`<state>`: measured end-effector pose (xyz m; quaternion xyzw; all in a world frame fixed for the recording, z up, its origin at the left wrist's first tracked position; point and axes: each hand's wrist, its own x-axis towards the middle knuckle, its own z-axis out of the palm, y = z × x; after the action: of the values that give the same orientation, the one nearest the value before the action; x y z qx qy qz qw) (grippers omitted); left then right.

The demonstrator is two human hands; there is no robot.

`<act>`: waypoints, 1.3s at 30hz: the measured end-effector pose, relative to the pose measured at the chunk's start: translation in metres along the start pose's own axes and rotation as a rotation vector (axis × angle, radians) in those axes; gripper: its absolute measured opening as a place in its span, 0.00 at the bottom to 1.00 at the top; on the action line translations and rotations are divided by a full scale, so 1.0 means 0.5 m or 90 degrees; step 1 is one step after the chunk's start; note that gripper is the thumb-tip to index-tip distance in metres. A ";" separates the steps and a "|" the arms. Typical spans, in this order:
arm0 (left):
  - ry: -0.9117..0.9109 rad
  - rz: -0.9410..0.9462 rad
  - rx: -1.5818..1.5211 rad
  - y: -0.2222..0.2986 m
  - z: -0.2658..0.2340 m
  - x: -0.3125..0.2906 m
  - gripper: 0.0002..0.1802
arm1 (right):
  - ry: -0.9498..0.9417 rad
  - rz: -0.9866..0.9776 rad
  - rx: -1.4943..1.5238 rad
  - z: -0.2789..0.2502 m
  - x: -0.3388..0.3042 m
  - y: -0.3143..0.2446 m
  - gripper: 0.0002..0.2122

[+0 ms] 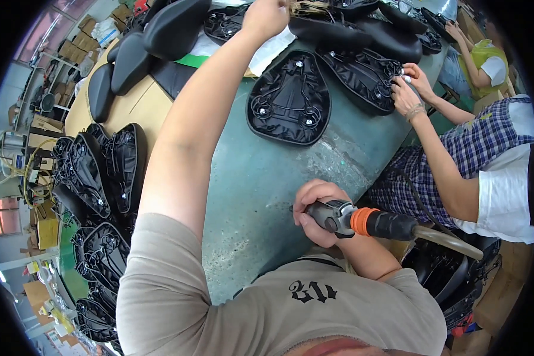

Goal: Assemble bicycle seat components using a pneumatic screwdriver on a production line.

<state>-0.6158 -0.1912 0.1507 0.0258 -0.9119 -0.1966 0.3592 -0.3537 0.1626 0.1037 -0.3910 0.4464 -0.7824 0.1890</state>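
My right hand (321,207) is wrapped round a power screwdriver (332,218), held above the near part of the table. It has a grey and black body, an orange ring and a black sleeve, with a long tan rod-like part pointing right. My left arm stretches far across the table. At the top edge my left hand (267,21) has its fingers curled beside a brown, cluttered heap (310,8); what they hold, if anything, is hidden. Between my hands a black bicycle saddle (289,98) lies underside up, showing metal rails and bright fasteners.
A co-worker's hands (410,92) touch another upturned saddle (365,77) at the right. Black saddles (175,29) are piled at the far left, and several upturned ones (124,166) line the left side. The green table (249,196) has scuffed patches. Another person (489,65) stands farther back.
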 end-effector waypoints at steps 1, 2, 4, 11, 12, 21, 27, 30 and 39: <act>-0.105 -0.062 0.188 -0.053 -0.019 -0.022 0.33 | -0.031 -0.028 -0.016 0.002 0.002 0.005 0.18; -0.196 -0.149 0.266 -0.019 -0.010 -0.047 0.30 | -0.015 -0.027 -0.034 -0.014 0.000 0.004 0.18; -0.320 -0.249 0.316 -0.039 -0.029 -0.088 0.36 | -0.038 -0.021 -0.057 -0.010 0.004 0.001 0.18; -0.356 -0.227 0.281 -0.017 -0.016 -0.113 0.50 | -0.023 -0.025 -0.065 0.008 0.006 -0.009 0.18; -0.413 -0.295 0.239 -0.021 -0.018 -0.103 0.53 | -0.027 -0.026 -0.067 0.010 0.008 -0.006 0.18; -0.496 -0.149 0.367 0.082 -0.099 -0.214 0.40 | -0.045 -0.010 -0.053 0.009 0.004 -0.005 0.17; -0.401 -0.114 0.325 0.089 -0.158 -0.375 0.18 | -0.084 -0.014 -0.033 0.027 -0.001 0.003 0.17; -0.372 -0.139 0.317 0.115 -0.233 -0.480 0.17 | -0.129 0.019 -0.020 0.037 -0.001 -0.008 0.16; -0.293 -0.299 0.258 0.280 -0.465 -0.804 0.12 | -0.264 0.106 0.108 0.087 -0.009 -0.167 0.18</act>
<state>-0.1503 -0.0653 0.0986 0.2596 -0.9583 -0.0899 0.0781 -0.3125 0.1859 0.1854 -0.4878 0.3612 -0.7017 0.3731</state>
